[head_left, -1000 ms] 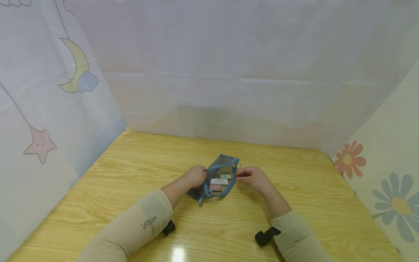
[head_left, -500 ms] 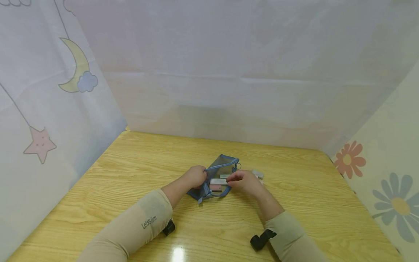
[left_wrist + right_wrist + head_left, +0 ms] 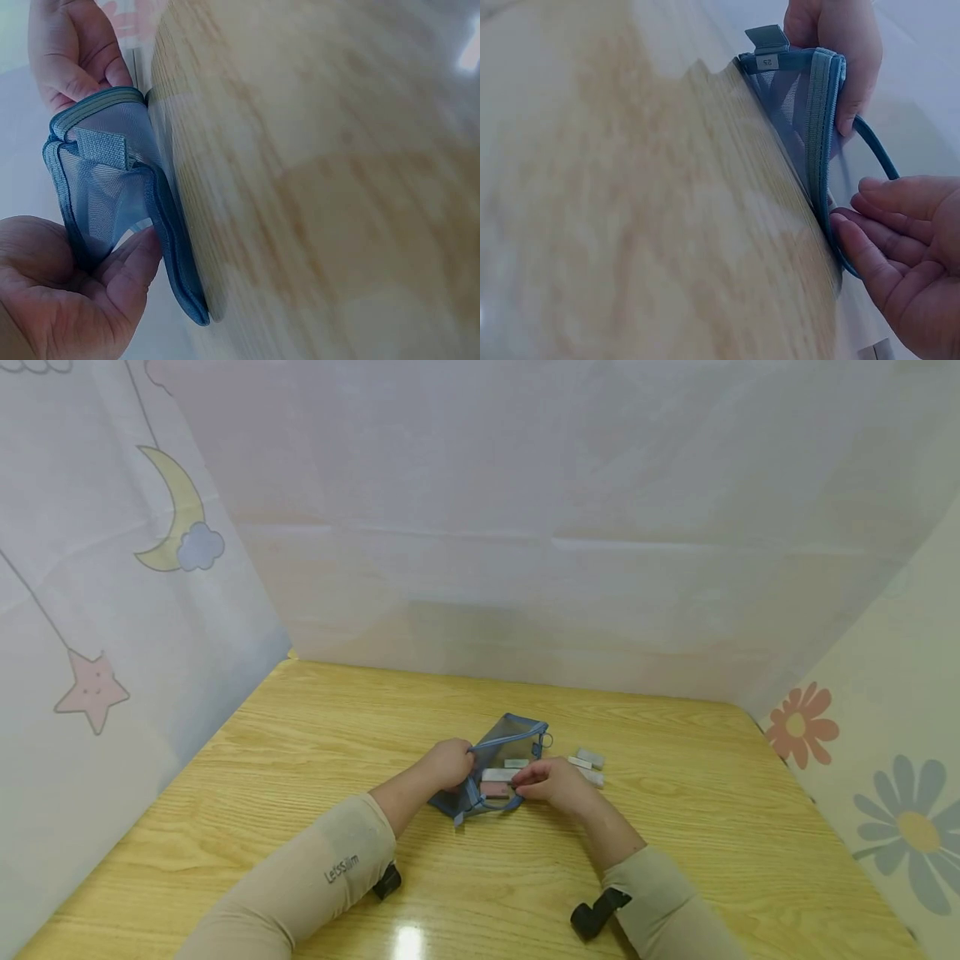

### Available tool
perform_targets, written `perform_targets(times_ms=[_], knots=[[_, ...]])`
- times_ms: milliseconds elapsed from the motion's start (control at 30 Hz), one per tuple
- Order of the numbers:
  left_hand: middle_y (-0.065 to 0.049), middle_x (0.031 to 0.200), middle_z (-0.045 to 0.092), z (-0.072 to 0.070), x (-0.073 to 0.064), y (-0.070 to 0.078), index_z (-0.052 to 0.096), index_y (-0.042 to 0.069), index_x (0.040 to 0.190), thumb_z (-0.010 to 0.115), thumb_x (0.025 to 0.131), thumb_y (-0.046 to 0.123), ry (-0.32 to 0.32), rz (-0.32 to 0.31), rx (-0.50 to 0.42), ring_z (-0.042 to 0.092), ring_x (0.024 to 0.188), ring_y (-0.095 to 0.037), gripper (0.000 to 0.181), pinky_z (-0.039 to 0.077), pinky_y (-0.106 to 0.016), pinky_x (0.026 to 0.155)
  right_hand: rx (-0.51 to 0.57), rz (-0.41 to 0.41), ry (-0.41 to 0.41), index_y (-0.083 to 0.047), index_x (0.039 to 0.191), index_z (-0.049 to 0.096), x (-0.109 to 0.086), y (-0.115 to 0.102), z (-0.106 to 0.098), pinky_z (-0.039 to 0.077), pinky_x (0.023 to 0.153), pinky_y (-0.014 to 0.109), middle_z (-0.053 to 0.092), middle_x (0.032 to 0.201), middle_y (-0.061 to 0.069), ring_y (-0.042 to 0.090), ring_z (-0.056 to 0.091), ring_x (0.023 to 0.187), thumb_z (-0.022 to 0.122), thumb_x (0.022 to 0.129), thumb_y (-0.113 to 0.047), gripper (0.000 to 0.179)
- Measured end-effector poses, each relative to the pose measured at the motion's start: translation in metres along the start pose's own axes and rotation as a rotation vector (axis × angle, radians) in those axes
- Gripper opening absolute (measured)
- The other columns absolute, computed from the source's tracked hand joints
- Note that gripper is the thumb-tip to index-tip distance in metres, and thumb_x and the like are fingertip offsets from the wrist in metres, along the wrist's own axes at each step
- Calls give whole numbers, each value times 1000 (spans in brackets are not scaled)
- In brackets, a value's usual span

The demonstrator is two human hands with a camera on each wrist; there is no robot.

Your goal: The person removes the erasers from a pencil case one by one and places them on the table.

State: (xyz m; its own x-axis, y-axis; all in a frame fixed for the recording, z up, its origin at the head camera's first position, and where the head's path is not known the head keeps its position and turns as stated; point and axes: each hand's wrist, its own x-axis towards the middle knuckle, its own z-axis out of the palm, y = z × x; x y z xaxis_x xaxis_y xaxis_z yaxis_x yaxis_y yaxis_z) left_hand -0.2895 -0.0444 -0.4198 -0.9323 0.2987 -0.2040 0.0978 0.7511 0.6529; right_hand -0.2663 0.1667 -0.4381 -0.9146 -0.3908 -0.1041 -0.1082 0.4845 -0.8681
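Observation:
A blue mesh zip pouch (image 3: 491, 739) lies on the table with its mouth gaping to the right. My left hand (image 3: 450, 764) grips its left side; in the left wrist view the thumb and fingers of the left hand (image 3: 90, 292) pinch the mesh wall. Inside the pouch are a pink block (image 3: 493, 791), a white block (image 3: 498, 775) and a smaller pale block (image 3: 516, 763), all eraser-like. My right hand (image 3: 558, 785) reaches to the mouth, fingertips overlapping the white block's end. In the right wrist view its fingers (image 3: 855, 236) are bent loosely at the zip edge, thumb apart.
Right behind my right hand, several pale eraser-like blocks (image 3: 590, 758) lie on the wooden table (image 3: 337, 718). Printed cloth walls (image 3: 480, 568) stand at the back and sides. A black wrist camera (image 3: 600, 914) sits on my right sleeve and another (image 3: 387, 882) on my left.
My right hand has moved left from outside the pouch to its mouth, uncovering the pale blocks on the table. My left hand and the pouch have stayed in place.

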Motion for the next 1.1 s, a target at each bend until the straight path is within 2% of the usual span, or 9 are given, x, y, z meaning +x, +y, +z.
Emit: perform_targets(times_ms=[433, 633, 900, 1100], knots=[[-4, 68, 50, -1, -2, 3, 51, 5, 73, 35, 92, 12, 3, 14, -1, 47, 58, -15, 25, 45, -27, 46, 26, -70, -11, -1, 89, 63, 4, 1, 6, 47, 65, 25, 64, 84, 8, 14, 58, 75, 64, 77, -10, 15], [-4, 67, 49, 0, -1, 2, 49, 6, 71, 35, 92, 13, -1, 10, -3, 46, 56, -15, 26, 45, -26, 45, 75, -74, -41, 2, 99, 60, 3, -2, 11, 49, 67, 27, 63, 91, 14, 17, 60, 82, 60, 80, -5, 21], [-4, 67, 49, -1, 0, 1, 50, 6, 72, 35, 91, 12, 8, 10, 2, 48, 57, -15, 25, 46, -26, 46, 30, -77, -1, 4, 101, 60, 6, -3, 18, 50, 68, 27, 62, 93, 15, 21, 59, 85, 61, 78, -2, 24], [-4, 66, 48, -2, -1, 1, 49, 6, 71, 35, 91, 12, 12, 16, 4, 47, 56, -15, 25, 46, -26, 45, -39, -73, 46, -1, 94, 64, 9, -1, 23, 49, 63, 25, 63, 86, 9, 15, 60, 78, 65, 76, -5, 19]])
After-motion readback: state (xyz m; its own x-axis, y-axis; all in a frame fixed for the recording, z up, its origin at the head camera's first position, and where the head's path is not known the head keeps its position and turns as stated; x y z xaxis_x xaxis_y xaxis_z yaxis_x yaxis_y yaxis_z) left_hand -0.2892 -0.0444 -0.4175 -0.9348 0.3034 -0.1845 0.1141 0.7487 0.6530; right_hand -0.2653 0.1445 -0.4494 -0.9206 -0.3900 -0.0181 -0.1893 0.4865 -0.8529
